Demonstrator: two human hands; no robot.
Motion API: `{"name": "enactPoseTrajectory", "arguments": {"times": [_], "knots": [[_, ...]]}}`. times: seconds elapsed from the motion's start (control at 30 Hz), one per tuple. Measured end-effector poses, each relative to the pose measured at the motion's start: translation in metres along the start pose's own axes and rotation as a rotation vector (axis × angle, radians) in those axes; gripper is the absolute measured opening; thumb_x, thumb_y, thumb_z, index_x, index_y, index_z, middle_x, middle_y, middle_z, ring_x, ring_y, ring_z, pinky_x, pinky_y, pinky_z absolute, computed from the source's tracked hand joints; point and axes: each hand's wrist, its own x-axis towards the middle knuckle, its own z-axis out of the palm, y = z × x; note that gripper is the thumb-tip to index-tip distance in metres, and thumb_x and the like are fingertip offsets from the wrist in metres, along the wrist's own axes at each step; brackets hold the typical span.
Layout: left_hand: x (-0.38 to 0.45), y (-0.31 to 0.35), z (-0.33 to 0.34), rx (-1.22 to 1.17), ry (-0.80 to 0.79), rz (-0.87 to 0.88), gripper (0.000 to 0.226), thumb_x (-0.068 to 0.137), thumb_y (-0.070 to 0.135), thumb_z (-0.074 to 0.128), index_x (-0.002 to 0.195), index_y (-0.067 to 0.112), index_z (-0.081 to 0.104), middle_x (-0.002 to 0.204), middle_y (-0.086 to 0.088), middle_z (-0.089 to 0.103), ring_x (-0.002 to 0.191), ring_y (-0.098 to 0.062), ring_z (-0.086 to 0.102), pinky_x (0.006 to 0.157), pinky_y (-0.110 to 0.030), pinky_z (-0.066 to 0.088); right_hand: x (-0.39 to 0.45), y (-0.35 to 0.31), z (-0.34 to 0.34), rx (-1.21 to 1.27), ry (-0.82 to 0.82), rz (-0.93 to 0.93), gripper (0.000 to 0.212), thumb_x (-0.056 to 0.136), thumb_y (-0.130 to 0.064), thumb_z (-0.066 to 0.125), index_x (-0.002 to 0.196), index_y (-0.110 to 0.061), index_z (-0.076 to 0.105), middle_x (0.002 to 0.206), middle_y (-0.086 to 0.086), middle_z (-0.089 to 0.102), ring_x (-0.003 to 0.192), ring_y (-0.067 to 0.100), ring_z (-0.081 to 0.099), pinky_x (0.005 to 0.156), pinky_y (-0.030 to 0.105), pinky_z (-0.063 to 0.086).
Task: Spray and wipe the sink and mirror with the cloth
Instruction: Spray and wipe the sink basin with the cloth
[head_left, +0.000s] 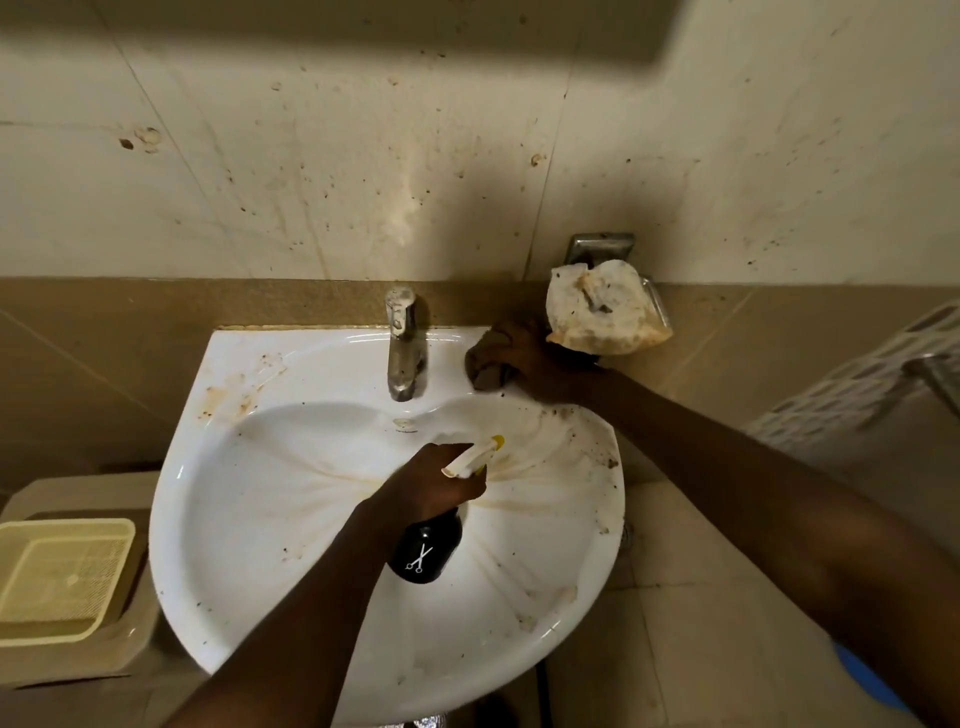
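Observation:
A white sink (223, 519) streaked with brown and yellow stains fills the middle of the view. My left hand (431, 480) hangs over the basin, gripping a black spray bottle (426, 551) with a white and yellow nozzle that points to the right. My right hand (524, 353) presses a dark grey cloth (480, 369) onto the sink's back right ledge, just right of the metal tap (402, 343). A blurred dark edge at the top of the view may be the mirror (363, 31); I cannot tell for sure.
A stained soap dish (602, 306) on a metal wall bracket sits just above my right hand. The spotted tiled wall (311, 182) rises behind the sink. A pale yellow plastic basket (62, 577) rests on a beige toilet tank at left. A white latticed basket (862, 384) stands at right.

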Motion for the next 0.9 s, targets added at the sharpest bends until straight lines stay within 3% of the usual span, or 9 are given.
{"name": "enactPoseTrajectory", "arguments": {"times": [0.13, 0.23, 0.3, 0.4, 0.43, 0.5, 0.57, 0.7, 0.9], "knots": [[-0.007, -0.001, -0.004, 0.106, -0.047, 0.032, 0.031, 0.064, 0.044, 0.056, 0.076, 0.015, 0.058, 0.076, -0.007, 0.067, 0.075, -0.027, 0.063, 0.077, -0.048, 0.051, -0.069, 0.005, -0.003, -0.027, -0.023, 0.035, 0.030, 0.091, -0.021, 0.044, 0.114, -0.017, 0.062, 0.119, 0.013, 0.058, 0.111, 0.032, 0.052, 0.098, 0.048, 0.041], [-0.010, -0.001, -0.005, 0.098, -0.068, 0.037, 0.029, 0.063, 0.044, 0.057, 0.076, 0.018, 0.059, 0.077, -0.006, 0.068, 0.077, -0.027, 0.064, 0.082, -0.052, 0.051, -0.110, 0.001, 0.020, -0.090, -0.006, -0.072, 0.038, 0.074, -0.007, 0.069, 0.104, -0.028, 0.058, 0.110, 0.010, 0.063, 0.094, 0.037, 0.059, 0.077, 0.051, 0.050], [-0.009, -0.001, -0.003, 0.107, -0.066, 0.043, 0.030, 0.063, 0.045, 0.058, 0.078, 0.020, 0.060, 0.077, -0.003, 0.068, 0.076, -0.025, 0.065, 0.082, -0.052, 0.053, -0.105, 0.002, 0.027, -0.095, -0.027, -0.032, 0.046, 0.071, -0.006, 0.070, 0.107, -0.030, 0.056, 0.115, 0.012, 0.060, 0.098, 0.041, 0.058, 0.072, 0.052, 0.052], [-0.006, 0.003, 0.001, 0.127, -0.081, 0.078, 0.025, 0.066, 0.041, 0.061, 0.078, 0.019, 0.060, 0.076, -0.005, 0.068, 0.074, -0.023, 0.064, 0.080, -0.049, 0.052, -0.071, -0.003, 0.019, 0.005, 0.026, 0.168, 0.018, 0.090, -0.038, 0.045, 0.104, -0.036, 0.056, 0.112, -0.002, 0.060, 0.108, 0.023, 0.054, 0.090, 0.049, 0.046], [-0.004, 0.004, 0.003, 0.139, -0.087, 0.083, 0.022, 0.067, 0.037, 0.062, 0.076, 0.017, 0.060, 0.075, -0.006, 0.067, 0.072, -0.022, 0.063, 0.078, -0.048, 0.051, -0.060, -0.004, 0.011, 0.128, 0.058, 0.240, 0.021, 0.091, -0.052, 0.041, 0.100, -0.038, 0.055, 0.106, -0.008, 0.060, 0.104, 0.015, 0.054, 0.094, 0.047, 0.043], [-0.002, 0.006, 0.009, 0.137, -0.123, 0.043, 0.016, 0.064, 0.035, 0.062, 0.068, 0.019, 0.060, 0.068, -0.004, 0.066, 0.065, -0.018, 0.063, 0.075, -0.046, 0.052, -0.048, 0.007, 0.009, 0.057, 0.082, 0.212, 0.033, 0.088, -0.066, 0.039, 0.104, -0.042, 0.054, 0.108, -0.011, 0.059, 0.105, 0.011, 0.054, 0.100, 0.039, 0.040], [-0.001, 0.008, 0.013, 0.121, -0.183, -0.015, 0.010, 0.060, 0.036, 0.063, 0.058, 0.027, 0.060, 0.062, 0.000, 0.065, 0.060, -0.015, 0.064, 0.069, -0.041, 0.053, -0.057, 0.005, 0.008, 0.004, 0.033, 0.193, 0.038, 0.093, -0.052, 0.039, 0.119, -0.030, 0.057, 0.119, -0.001, 0.059, 0.113, 0.018, 0.051, 0.100, 0.033, 0.037], [-0.003, 0.013, 0.014, 0.221, -0.258, 0.035, 0.022, 0.072, 0.033, 0.066, 0.056, 0.041, 0.053, 0.062, 0.007, 0.056, 0.061, -0.012, 0.055, 0.066, -0.031, 0.044, -0.119, -0.004, 0.018, -0.071, 0.156, -0.012, 0.035, 0.078, -0.016, 0.044, 0.109, -0.021, 0.061, 0.111, 0.003, 0.065, 0.108, 0.025, 0.049, 0.091, 0.042, 0.035], [0.000, 0.009, 0.013, 0.344, -0.236, 0.102, 0.018, 0.078, 0.040, 0.063, 0.068, 0.034, 0.049, 0.072, 0.002, 0.059, 0.070, -0.019, 0.059, 0.071, -0.037, 0.048, -0.096, -0.021, 0.028, -0.254, 0.110, 0.169, 0.028, 0.081, -0.023, 0.042, 0.096, -0.020, 0.066, 0.095, 0.010, 0.062, 0.082, 0.035, 0.057, 0.061, 0.041, 0.049]]}}
